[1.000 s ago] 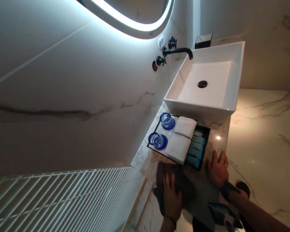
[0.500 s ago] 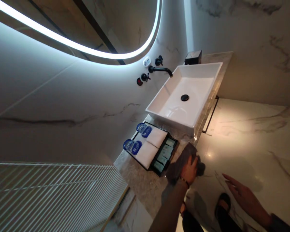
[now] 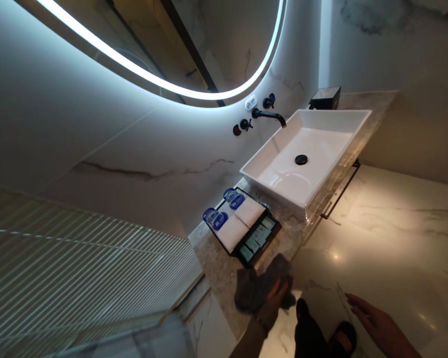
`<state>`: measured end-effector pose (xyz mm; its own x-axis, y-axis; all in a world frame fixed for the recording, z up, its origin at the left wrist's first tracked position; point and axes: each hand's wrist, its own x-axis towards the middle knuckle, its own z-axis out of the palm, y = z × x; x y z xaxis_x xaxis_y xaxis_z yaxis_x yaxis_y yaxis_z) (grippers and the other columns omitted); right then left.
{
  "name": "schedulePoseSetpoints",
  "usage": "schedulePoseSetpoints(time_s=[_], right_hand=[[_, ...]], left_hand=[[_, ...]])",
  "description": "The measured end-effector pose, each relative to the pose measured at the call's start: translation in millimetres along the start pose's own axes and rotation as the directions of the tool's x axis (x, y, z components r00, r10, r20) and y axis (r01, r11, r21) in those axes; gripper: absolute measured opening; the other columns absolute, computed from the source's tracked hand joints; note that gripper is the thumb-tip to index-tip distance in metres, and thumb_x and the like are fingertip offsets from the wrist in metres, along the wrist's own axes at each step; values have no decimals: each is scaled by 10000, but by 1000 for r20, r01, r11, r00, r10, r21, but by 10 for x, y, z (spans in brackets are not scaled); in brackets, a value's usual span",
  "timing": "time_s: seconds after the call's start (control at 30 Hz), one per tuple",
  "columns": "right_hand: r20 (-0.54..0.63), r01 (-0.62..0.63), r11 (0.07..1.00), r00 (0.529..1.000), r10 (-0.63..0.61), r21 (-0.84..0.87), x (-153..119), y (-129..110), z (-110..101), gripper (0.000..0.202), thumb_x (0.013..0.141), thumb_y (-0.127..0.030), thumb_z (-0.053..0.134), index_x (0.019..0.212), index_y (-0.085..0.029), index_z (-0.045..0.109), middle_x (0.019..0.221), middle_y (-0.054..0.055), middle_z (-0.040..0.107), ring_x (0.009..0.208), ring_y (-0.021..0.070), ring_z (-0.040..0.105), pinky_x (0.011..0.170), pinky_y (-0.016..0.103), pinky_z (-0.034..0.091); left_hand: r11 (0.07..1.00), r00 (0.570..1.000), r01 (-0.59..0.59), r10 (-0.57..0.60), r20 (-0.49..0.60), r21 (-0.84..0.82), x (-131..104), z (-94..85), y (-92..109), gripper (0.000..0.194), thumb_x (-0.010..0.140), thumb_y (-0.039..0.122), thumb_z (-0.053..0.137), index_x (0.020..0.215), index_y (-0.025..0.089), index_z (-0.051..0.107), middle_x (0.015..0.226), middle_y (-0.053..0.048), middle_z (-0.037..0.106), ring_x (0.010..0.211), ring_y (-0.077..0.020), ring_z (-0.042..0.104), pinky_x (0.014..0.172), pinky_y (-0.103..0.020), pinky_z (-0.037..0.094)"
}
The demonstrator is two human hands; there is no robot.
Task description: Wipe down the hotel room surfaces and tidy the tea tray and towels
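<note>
My left hand (image 3: pixel 272 304), with a bracelet at the wrist, grips a dark grey cloth (image 3: pixel 249 289). The bunched cloth lies against the stone countertop (image 3: pixel 217 268) at its front edge, just below a black tray (image 3: pixel 229 252). In that tray are two folded white towels (image 3: pixel 233 233), a row of small pale packets (image 3: pixel 260 236) and two blue-and-clear items (image 3: pixel 220 220). Over the floor at the lower right, my right hand (image 3: pixel 371 318) hangs with its fingers stretched out, touching nothing.
A white rectangular sink (image 3: pixel 323 144) stands on the counter beyond the tray, below a black wall tap (image 3: pixel 271 115). Behind it sits a black box (image 3: pixel 325 98). A towel bar (image 3: pixel 341 191) juts from the counter's front. Ribbed glass (image 3: pixel 97 268) borders the left end.
My left hand has drawn the cloth along the counter, away from the sink and toward the lower left. My right hand remains stretched out. The camera view has tilted and shifted.
</note>
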<state>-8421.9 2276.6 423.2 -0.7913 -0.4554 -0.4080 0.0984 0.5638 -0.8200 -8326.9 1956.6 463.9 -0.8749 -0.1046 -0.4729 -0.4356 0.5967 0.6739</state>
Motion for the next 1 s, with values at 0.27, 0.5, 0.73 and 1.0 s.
schedulePoseSetpoints(time_s=[0.27, 0.5, 0.73, 1.0], right_hand=[[79, 161, 987, 984, -160, 0, 819, -900, -131, 651, 848, -657, 398, 1179, -171, 676, 1154, 93, 661, 1048, 293, 639, 980, 431, 517], [184, 297, 953, 941, -284, -50, 1960, -2081, 218, 753, 838, -632, 324, 1286, -85, 583, 1280, 141, 580, 1202, 309, 543, 1101, 486, 395], [294, 211, 973, 940, -176, -90, 2825, -2703, 659, 998, 795, -725, 294, 1426, 41, 397, 1445, 172, 387, 1364, 284, 355, 1189, 424, 243], [454, 264, 962, 867, -205, -70, 2930, -2779, 874, 983, 820, -770, 284, 1398, 5, 459, 1439, 152, 413, 1369, 276, 349, 1206, 407, 180]], left_hand=[[926, 792, 378, -313, -524, 18, -1121, -644, -943, 541, 790, 321, 457, 1312, 345, 596, 1385, -11, 580, 1314, -286, 509, 1162, -425, 380], [841, 502, 522, -435, -747, -139, -290, -2065, -1031, 517, 875, 203, 422, 1383, 124, 472, 1412, -138, 536, 1310, -249, 501, 1132, -386, 382], [828, 585, 523, -521, -622, -201, 387, -2147, -1005, 529, 860, 134, 487, 1389, 113, 473, 1318, -157, 592, 1228, -217, 560, 1061, -309, 425], [793, 529, 519, -590, -610, -317, 70, -1889, -1077, 485, 895, 146, 410, 1368, 96, 502, 1368, -153, 563, 1261, -202, 535, 1112, -313, 380]])
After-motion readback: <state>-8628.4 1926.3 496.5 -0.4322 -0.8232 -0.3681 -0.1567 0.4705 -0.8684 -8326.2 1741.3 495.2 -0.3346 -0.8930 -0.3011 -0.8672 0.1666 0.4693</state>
